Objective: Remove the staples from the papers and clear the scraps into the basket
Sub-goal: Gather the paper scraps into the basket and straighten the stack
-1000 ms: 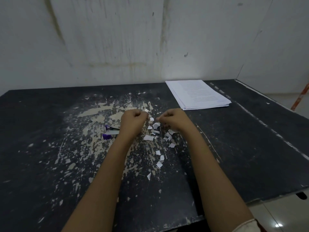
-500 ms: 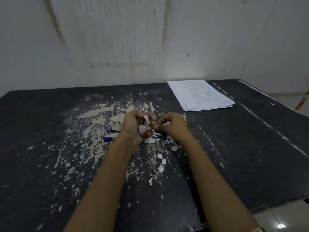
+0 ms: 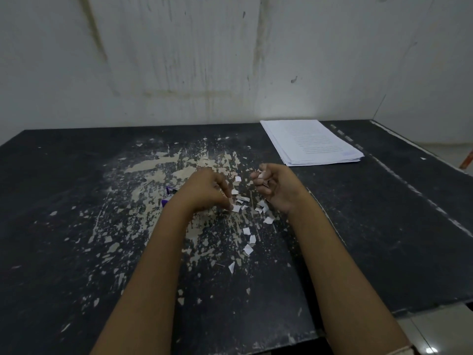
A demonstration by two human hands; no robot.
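Several small white paper scraps (image 3: 247,231) lie scattered on the worn black table (image 3: 76,226) between and below my hands. My left hand (image 3: 204,190) rests palm down, its fingertips touching a scrap (image 3: 236,208) on the table. My right hand (image 3: 277,187) is cupped, palm turned inward, with white scraps (image 3: 261,175) held in its curled fingers. A stack of white printed papers (image 3: 311,142) lies at the back right. A purple stapler (image 3: 169,194) sits mostly hidden behind my left wrist. No basket is in view.
A stained white wall rises right behind the table. The table's right edge drops to a tiled floor (image 3: 435,334), and its front edge runs near the bottom of the view. A thin loose staple (image 3: 220,265) lies near the lower scraps.
My hands have drawn apart. The left hand has dropped to the table onto a scrap, and the right has turned cupped with scraps in it.
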